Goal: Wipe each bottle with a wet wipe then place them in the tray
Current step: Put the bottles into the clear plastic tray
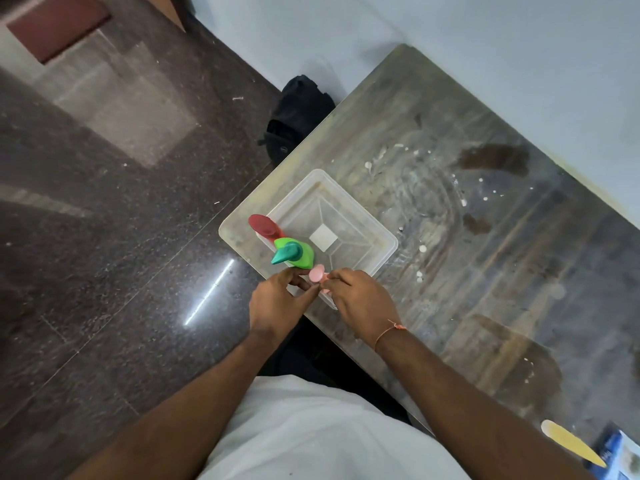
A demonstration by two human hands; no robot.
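Nearest the camera, a white shirt [311, 431] fills the bottom edge, and two bare forearms reach from it toward the clear plastic tray [381, 237], which sits on the worn grey surface [485, 237] at its edge. At the tray's near corner both hands meet around a pink-capped bottle [317, 273]: the left hand [277, 303] has its fingers curled in against the bottle from the tray's outer side, and the right hand [360, 299], with a thin orange thread [388, 332] at its wrist, has its fingers curled against it from the other side; whether a wipe lies between fingers and bottle cannot be told. Just beyond the pink cap, along the tray's floor-side wall, stands a green bottle with a teal spout [294, 254], and touching it farther on is a red-capped bottle [263, 226]. A small white square [323, 238] shows at the tray's centre. Well to the right of the tray, at the near edge of the surface, lie a yellow bottle [571, 445] and a blue packet [620, 455]. Beyond the tray's far corner a black bag [298, 116] rests on the dark speckled floor [104, 202] against the pale wall [450, 29].
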